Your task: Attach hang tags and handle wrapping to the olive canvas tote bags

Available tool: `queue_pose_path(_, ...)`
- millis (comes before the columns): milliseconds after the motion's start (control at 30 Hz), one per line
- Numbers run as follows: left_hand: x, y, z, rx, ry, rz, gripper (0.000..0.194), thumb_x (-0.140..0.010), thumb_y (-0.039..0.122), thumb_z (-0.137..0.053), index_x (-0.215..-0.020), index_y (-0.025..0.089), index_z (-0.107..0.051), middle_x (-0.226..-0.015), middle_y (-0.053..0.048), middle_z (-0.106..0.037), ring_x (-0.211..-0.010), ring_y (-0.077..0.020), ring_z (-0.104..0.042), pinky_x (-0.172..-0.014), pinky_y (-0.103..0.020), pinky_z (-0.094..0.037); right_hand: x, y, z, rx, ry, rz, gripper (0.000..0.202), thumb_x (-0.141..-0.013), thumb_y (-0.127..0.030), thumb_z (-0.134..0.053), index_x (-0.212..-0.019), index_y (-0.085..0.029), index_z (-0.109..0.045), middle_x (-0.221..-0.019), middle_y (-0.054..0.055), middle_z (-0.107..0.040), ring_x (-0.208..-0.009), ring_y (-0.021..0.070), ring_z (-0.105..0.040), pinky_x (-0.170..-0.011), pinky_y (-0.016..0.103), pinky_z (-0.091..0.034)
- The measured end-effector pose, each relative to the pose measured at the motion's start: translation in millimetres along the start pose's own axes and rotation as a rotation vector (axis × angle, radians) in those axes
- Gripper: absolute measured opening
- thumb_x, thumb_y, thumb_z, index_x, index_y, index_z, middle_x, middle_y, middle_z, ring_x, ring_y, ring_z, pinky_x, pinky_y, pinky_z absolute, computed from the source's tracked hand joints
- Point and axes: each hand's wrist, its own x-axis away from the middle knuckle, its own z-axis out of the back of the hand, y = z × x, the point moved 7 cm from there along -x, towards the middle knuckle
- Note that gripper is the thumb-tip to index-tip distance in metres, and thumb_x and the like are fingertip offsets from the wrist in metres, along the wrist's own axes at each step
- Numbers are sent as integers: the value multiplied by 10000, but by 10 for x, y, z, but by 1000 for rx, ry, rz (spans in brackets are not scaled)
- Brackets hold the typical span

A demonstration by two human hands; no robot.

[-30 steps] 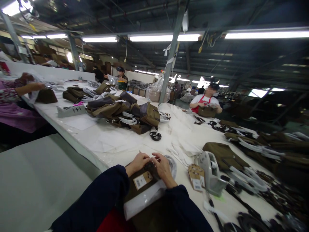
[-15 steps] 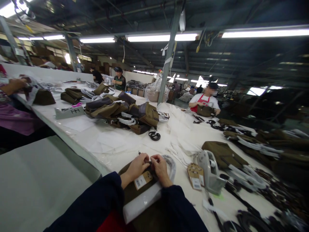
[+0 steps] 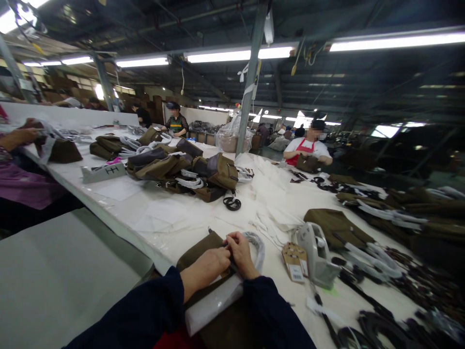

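An olive-brown handbag [image 3: 198,248] lies in front of me at the table's near edge. White wrap covers its handle [image 3: 212,306], which loops round past my wrist on the right. My left hand [image 3: 208,267] reaches over the bag with its fingers closed. Against its fingertips, my right hand [image 3: 239,249] is pinched shut. Whatever sits between the fingers is small and dark, and mostly hidden. Beneath my left hand, the tag on the bag is nearly covered. Cardboard hang tags [image 3: 295,261] with barcode labels lie to the right, beside a grey-white dispenser [image 3: 317,254].
A pile of bags [image 3: 181,169] fills the table's middle, with a coiled black strap [image 3: 231,203] before it. More bags [image 3: 337,228] and dark straps [image 3: 378,329] crowd the right. One co-worker [image 3: 308,148] handles a bag across the table; another person's hand [image 3: 23,138] works at left.
My left hand has shifted right and slightly down across the bag, covering the tag that showed before. My right hand stays nearly in place.
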Motion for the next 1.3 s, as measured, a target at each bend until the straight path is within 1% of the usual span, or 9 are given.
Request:
queue_pose_path(133,-51,37,-38,40,21,1,241,-805,10,-474,-812,144,-674,-917,-132,-677,-954,-266,-622,-930,-396,-461,1,-16,15,0,11,7,210,-721,-378,-642,-745,-188,-558,-658,24,-669,-518,147,-565,-513,267,-446)
queue_pose_path(233,-47,-38,12,131,60,48,164,-744,39,-551,-751,161,-661,-892,-108,-675,-925,-262,-618,-878,-366,-465,9,-2,41,-10,18,1,223,-741,-395,-629,-763,-186,-553,-642,8,-640,-507,135,-542,-496,255,-428)
queue_pose_path(333,-10,-221,88,274,137,148,118,-695,78,-583,-673,174,-649,-800,-54,-659,-804,-208,-605,-769,-301,-460,32,19,71,-27,19,-15,260,-774,-436,-602,-808,-185,-547,-660,-3,-621,-495,126,-530,-466,245,-408)
queue_pose_path(433,42,-464,122,462,250,300,104,-718,155,-567,-706,159,-669,-745,-31,-649,-703,-165,-586,-675,-266,-448,77,-14,84,-20,0,-8,259,-786,-438,-599,-829,-186,-554,-677,-12,-610,-506,123,-528,-469,242,-407)
queue_pose_path(567,101,-723,59,736,358,496,208,-754,314,-557,-766,133,-660,-693,-15,-632,-535,-121,-531,-522,-241,-412,157,-108,57,54,-59,34,178,-771,-362,-620,-775,-186,-587,-621,-30,-578,-503,122,-499,-488,248,-399)
queue_pose_path(667,120,-808,12,899,398,571,236,-735,355,-591,-761,128,-651,-650,8,-592,-497,-96,-495,-494,-224,-390,204,-129,12,129,-109,58,94,-738,-275,-630,-714,-185,-614,-548,-43,-542,-495,125,-476,-495,250,-369)
queue_pose_path(900,124,-841,-51,1099,394,583,228,-689,342,-674,-753,124,-667,-628,20,-573,-538,-90,-496,-518,-215,-398,239,-87,-13,165,-119,51,74,-730,-240,-583,-758,-188,-627,-591,-27,-591,-507,143,-520,-503,264,-410)
queue_pose_path(1167,123,-854,-101,1142,378,564,238,-704,344,-686,-783,120,-673,-653,12,-577,-579,-98,-502,-530,-210,-396,283,-166,-15,171,-97,52,52,-729,-228,-590,-701,-209,-550,-546,-34,-582,-485,152,-550,-497,266,-432)
queue_pose_path(1300,115,-836,-95,1135,367,557,234,-689,348,-696,-770,129,-676,-654,13,-582,-591,-104,-509,-535,-210,-400,278,-152,-10,192,-91,62,47,-725,-221,-589,-687,-206,-564,-545,-32,-584,-478,150,-543,-489,266,-428)
